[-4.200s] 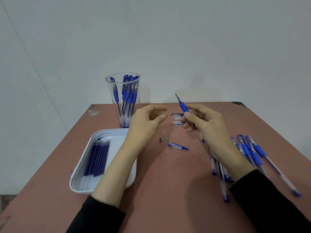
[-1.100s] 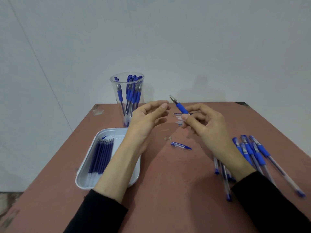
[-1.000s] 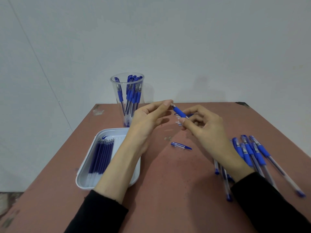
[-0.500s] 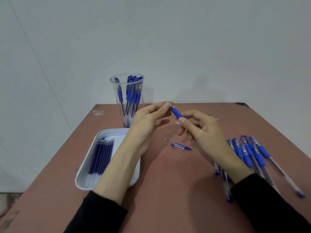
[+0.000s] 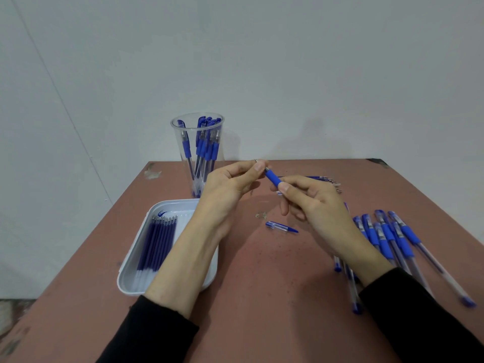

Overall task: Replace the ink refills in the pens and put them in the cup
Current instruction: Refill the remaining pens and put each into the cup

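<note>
My right hand [image 5: 313, 203] grips a pen [image 5: 273, 177] by its blue grip, tip pointing up and left. My left hand [image 5: 227, 187] pinches the pen's metal tip [image 5: 258, 163] between thumb and forefinger. A clear cup [image 5: 198, 153] at the table's back holds several blue pens. A white tray [image 5: 136, 258] on the left holds several blue refills [image 5: 158, 242]. A loose pen cap [image 5: 281, 227] lies on the table under my hands, with a small clear piece [image 5: 261, 215] beside it.
Several blue pens [image 5: 387, 239] lie in a heap on the table's right side. A row of used refills [image 5: 327, 179] lies behind my right hand. The brown table [image 5: 262, 297] ends at a white wall at the back.
My left hand has come to the pen's tip and pinched it. My right hand lowered the pen slightly and moved it toward the left hand.
</note>
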A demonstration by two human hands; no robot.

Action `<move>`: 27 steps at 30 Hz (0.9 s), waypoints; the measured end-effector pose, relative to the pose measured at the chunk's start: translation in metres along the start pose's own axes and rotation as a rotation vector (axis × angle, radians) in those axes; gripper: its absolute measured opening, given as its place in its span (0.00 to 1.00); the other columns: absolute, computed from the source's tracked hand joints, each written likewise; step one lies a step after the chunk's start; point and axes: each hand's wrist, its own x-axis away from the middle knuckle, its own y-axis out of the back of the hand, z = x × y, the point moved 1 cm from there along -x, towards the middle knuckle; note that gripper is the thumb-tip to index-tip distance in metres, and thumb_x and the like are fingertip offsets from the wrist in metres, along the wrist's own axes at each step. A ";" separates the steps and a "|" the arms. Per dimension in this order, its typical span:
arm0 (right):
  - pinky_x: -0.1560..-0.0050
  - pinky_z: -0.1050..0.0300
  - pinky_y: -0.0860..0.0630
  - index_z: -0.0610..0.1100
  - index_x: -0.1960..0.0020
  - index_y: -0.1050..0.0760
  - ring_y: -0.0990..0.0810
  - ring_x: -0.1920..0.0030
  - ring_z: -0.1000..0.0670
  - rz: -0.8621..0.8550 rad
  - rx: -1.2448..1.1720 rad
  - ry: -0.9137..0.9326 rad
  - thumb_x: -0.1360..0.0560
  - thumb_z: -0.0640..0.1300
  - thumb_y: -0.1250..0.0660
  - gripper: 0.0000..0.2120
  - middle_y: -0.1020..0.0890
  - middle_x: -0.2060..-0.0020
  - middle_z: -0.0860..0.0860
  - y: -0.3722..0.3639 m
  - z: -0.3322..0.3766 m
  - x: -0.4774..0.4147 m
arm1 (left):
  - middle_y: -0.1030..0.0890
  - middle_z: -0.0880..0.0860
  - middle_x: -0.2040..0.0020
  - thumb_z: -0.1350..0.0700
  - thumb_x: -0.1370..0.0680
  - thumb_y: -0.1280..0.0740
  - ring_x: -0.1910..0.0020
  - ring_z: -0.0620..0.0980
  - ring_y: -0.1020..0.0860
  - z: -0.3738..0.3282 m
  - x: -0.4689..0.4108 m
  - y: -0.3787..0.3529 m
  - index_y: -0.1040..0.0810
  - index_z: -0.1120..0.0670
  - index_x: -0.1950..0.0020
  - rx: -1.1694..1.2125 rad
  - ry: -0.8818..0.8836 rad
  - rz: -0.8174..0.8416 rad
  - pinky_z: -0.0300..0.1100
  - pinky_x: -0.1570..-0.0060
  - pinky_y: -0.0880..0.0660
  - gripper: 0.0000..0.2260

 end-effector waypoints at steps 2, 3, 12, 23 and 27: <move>0.73 0.61 0.40 0.46 0.53 0.18 0.39 0.74 0.52 0.028 -0.057 -0.042 0.20 0.42 0.38 0.10 0.24 0.73 0.48 0.001 0.001 0.000 | 0.16 0.47 0.60 0.60 0.24 0.33 0.57 0.41 0.20 0.001 0.000 -0.001 0.19 0.57 0.54 -0.009 -0.005 0.003 0.30 0.56 0.26 0.04; 0.72 0.60 0.41 0.46 0.54 0.18 0.39 0.74 0.52 0.037 -0.069 -0.057 0.21 0.42 0.38 0.10 0.24 0.73 0.48 0.002 0.001 -0.001 | 0.16 0.47 0.61 0.60 0.24 0.34 0.56 0.41 0.20 0.000 0.000 -0.001 0.19 0.57 0.54 -0.011 -0.007 0.006 0.31 0.55 0.26 0.04; 0.76 0.65 0.37 0.45 0.57 0.20 0.35 0.77 0.54 -0.199 -0.049 -0.087 0.21 0.40 0.38 0.10 0.23 0.74 0.48 0.012 0.003 -0.007 | 0.18 0.49 0.44 0.55 0.24 0.31 0.46 0.44 0.21 0.009 0.000 -0.003 0.22 0.53 0.37 -0.753 -0.128 0.143 0.40 0.44 0.25 0.16; 0.67 0.63 0.30 0.49 0.55 0.22 0.26 0.72 0.59 -0.278 0.148 -0.020 0.21 0.43 0.36 0.06 0.20 0.69 0.51 0.016 0.001 -0.008 | 0.17 0.51 0.57 0.51 0.27 0.27 0.63 0.43 0.24 0.021 0.002 -0.001 0.17 0.52 0.53 -1.201 -0.182 0.312 0.39 0.58 0.28 0.07; 0.55 0.54 0.28 0.53 0.49 0.21 0.24 0.60 0.56 -0.314 0.546 0.153 0.23 0.45 0.34 0.06 0.21 0.63 0.60 0.019 -0.001 -0.006 | 0.19 0.50 0.63 0.57 0.30 0.25 0.67 0.43 0.26 0.005 -0.002 0.006 0.21 0.51 0.59 -0.845 -0.214 0.014 0.32 0.63 0.29 0.06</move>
